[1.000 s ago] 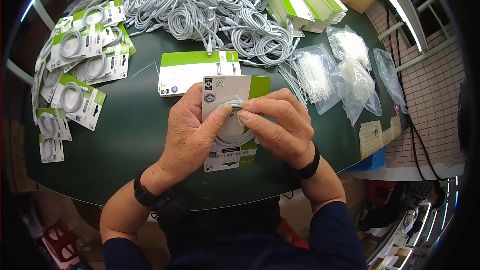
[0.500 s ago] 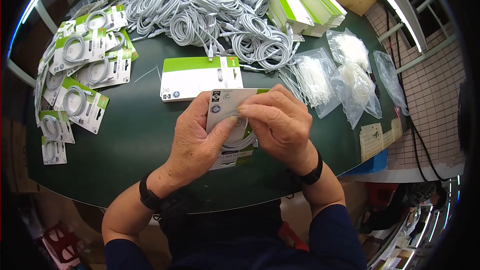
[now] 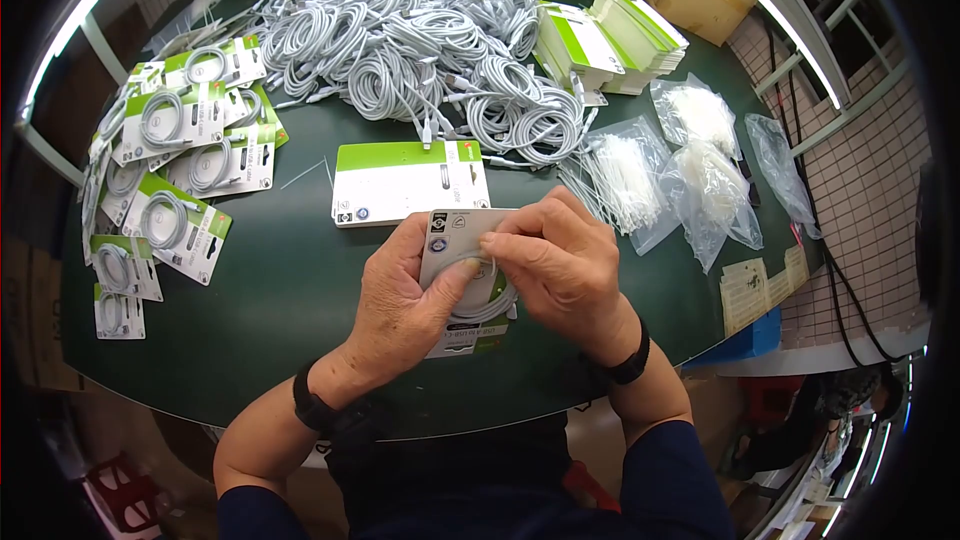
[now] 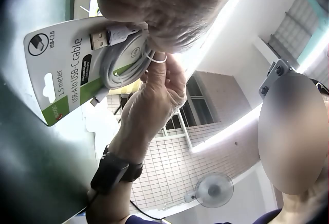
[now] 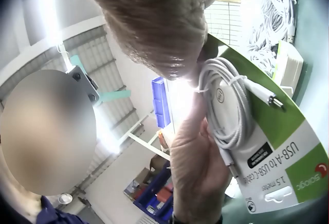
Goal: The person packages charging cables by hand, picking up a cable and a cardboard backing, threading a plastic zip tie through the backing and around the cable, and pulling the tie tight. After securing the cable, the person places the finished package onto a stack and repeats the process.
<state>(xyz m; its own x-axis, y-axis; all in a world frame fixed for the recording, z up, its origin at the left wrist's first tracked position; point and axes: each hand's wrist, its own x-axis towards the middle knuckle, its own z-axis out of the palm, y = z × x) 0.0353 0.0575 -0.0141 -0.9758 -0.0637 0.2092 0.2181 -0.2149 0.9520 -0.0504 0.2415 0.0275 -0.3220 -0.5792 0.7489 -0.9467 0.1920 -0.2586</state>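
My left hand (image 3: 405,300) grips a white and green cardboard packaging card (image 3: 440,240) by its side, thumb pressed on the front. A coiled grey-white USB cable (image 3: 485,310) lies against the card. A USB-A plug (image 4: 102,39) shows in the left wrist view, and a USB-C plug (image 5: 271,99) in the right wrist view. At the coil, my right hand (image 3: 565,265) pinches a thin white cable tie (image 4: 159,59) between thumb and forefinger; the tie loops around the cable strands. The card is tilted over the table, its printed hanging end toward my body.
A flat stack of cards (image 3: 410,185) lies just beyond my hands. Behind it rises a large heap of coiled cables (image 3: 400,30). More card stacks (image 3: 640,35) stand back right, near bags of cable ties (image 3: 630,185). Carded cables (image 3: 160,125) overlap at the left.
The card has tilted, so less of its front shows in the head view. My right fingers stay at the coil, closer together. The whole scene sits lower in the head view.
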